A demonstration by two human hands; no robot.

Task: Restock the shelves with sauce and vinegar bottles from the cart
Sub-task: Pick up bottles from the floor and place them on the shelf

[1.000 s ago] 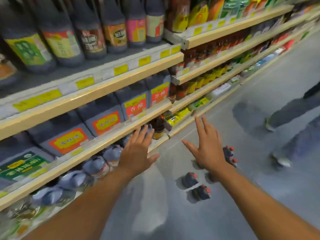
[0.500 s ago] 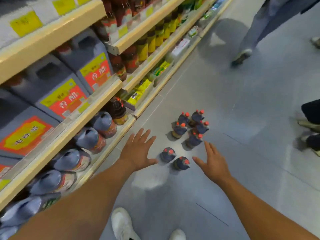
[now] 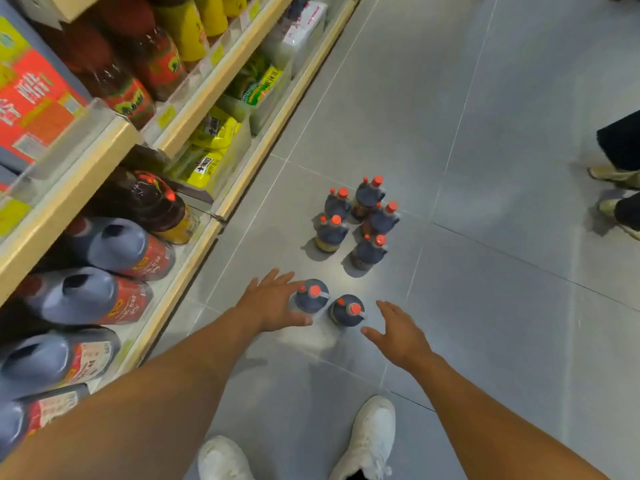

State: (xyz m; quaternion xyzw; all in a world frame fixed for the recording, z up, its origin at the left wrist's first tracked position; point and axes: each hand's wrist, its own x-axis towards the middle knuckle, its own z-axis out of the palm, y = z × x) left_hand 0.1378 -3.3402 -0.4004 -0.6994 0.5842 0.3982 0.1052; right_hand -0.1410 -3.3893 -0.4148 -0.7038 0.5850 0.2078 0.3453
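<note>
Fingers (image 3: pixel 275 277) of the left hand (image 3: pixel 270 304) spread wide, holding nothing, thumb and fingers flanking the near bottle (image 3: pixel 311 299); contact is unclear. The right hand (image 3: pixel 398 332), also spread and holding nothing, is just beside the second bottle (image 3: pixel 346 311). Both bottles are squat, dark, red-capped and upright on the floor (image 3: pixel 485 168). Half a second ago both hands were farther from them.

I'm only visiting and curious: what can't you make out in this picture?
- Cart: nowhere in the head view, beyond its edges.
- Floor bottles: labels hidden, seen from above.
- Left hand: contact with the nearest bottle unclear from this angle.
- Bystanders: cut off by the right edge.
</note>
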